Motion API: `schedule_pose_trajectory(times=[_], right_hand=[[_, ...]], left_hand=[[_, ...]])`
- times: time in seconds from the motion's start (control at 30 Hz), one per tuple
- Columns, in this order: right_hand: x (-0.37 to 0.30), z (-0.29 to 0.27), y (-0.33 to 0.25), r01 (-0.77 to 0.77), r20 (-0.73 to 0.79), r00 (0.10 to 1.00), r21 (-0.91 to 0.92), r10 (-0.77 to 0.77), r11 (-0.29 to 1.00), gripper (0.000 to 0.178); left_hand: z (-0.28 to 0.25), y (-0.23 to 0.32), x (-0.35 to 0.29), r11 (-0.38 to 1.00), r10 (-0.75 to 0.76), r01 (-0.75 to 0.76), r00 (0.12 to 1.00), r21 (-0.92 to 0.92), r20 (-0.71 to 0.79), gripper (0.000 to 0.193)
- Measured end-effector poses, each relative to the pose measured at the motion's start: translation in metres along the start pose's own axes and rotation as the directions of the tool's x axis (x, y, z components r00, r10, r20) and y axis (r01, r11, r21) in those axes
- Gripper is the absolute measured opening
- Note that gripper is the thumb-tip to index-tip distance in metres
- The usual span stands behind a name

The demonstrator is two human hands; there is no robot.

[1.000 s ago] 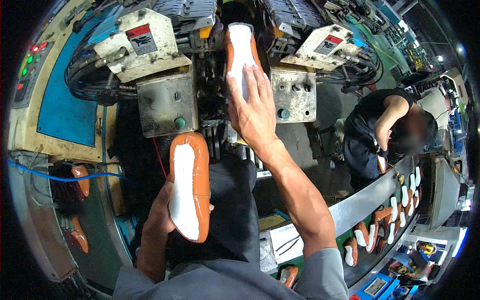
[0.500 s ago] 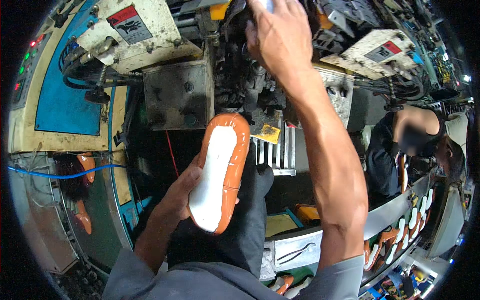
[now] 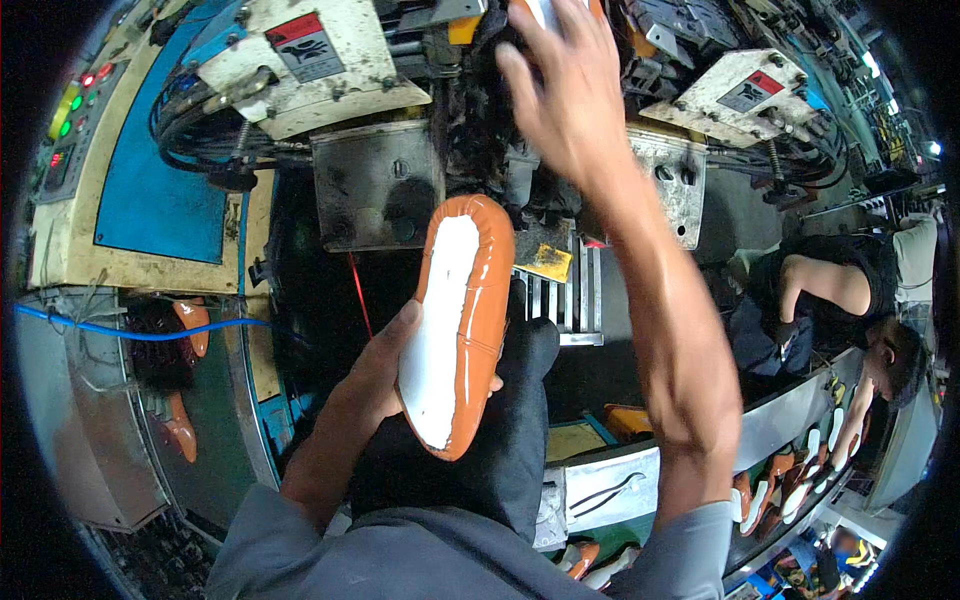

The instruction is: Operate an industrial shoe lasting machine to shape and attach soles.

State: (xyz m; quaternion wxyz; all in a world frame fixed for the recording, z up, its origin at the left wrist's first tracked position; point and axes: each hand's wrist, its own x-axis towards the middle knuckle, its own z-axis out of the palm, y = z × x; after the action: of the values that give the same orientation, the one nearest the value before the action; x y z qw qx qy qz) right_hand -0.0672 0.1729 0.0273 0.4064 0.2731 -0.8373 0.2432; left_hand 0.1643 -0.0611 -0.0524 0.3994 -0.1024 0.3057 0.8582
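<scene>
My left hand (image 3: 388, 362) is closed round a brown shoe upper (image 3: 478, 325) above my lap. The upper is glossy and turned bottom up, toe end away from me, with a white insole running down its underside. My right hand (image 3: 572, 95) reaches out to the machine (image 3: 510, 165) ahead, its thumb spread apart from the fingers. Beneath those fingers, at the top edge of the view, part of another white-bottomed brown shoe (image 3: 545, 12) shows; most of it is cut off or covered. The right fingertips are slightly blurred.
White guard plates (image 3: 325, 65) flank the machine. A control panel (image 3: 75, 135) with lit buttons stands left, above a green belt carrying brown shoes (image 3: 180, 428). A blue hose (image 3: 150, 335) crosses there. At right, a co-worker (image 3: 835, 290) bends beside a conveyor holding several shoes (image 3: 790, 485).
The view has shifted slightly. The shoe in my left hand has tipped, showing more of its brown side. My right thumb has spread from the fingers. The co-worker's arm now reaches to the conveyor.
</scene>
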Motion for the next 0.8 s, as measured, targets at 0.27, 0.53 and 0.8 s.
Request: schedule_pose_trajectory(times=[0.27,0.53,0.8], right_hand=[[-0.196,-0.052,-0.167,-0.672,0.556,0.375,0.714,0.742,-0.196,0.056],[-0.212,-0.076,-0.243,-0.558,0.598,0.485,0.774,0.639,-0.300,0.078],[-0.203,-0.068,-0.337,-0.907,0.870,0.399,0.420,0.291,-0.012,0.074]], left_hand=[[0.024,-0.039,-0.022,0.866,0.258,-0.229,0.966,0.445,-0.005,0.078],[0.002,-0.084,-0.124,0.908,0.287,-0.312,0.950,0.279,0.127,0.095],[-0.063,-0.109,-0.270,0.902,0.431,-0.413,0.872,0.124,-0.234,0.091]])
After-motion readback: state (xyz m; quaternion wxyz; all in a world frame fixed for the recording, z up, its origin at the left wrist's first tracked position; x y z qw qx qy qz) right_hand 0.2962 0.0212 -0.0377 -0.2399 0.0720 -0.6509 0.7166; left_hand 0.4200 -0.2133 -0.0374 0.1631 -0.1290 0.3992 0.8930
